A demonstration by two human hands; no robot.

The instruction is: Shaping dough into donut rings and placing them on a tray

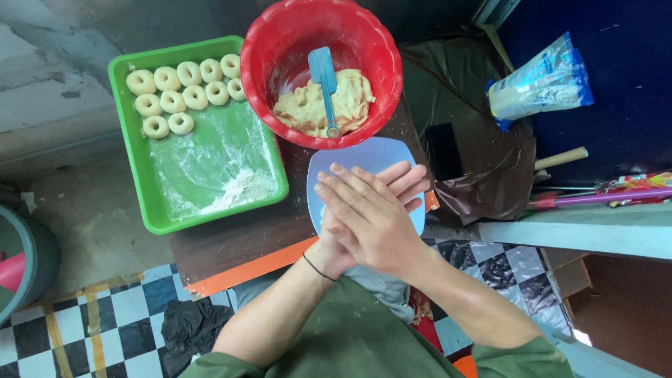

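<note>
It looked like a makeshift home or street kitchen: a low wooden surface (231, 241) carried a red bowl (276, 49) of dough (350, 98), a green tray (157, 203) of floured dough rings (185, 87), above a checkered floor (133, 315) and rough concrete (77, 203)

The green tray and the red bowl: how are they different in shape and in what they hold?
The green tray is rectangular and shallow; the red bowl is round and deep. The tray holds shaped dough rings in rows, and loose flour; the bowl holds one unshaped lump of dough with a blue spatula in it. Both stand on the brown table, beyond the pressed-together hands.
</note>
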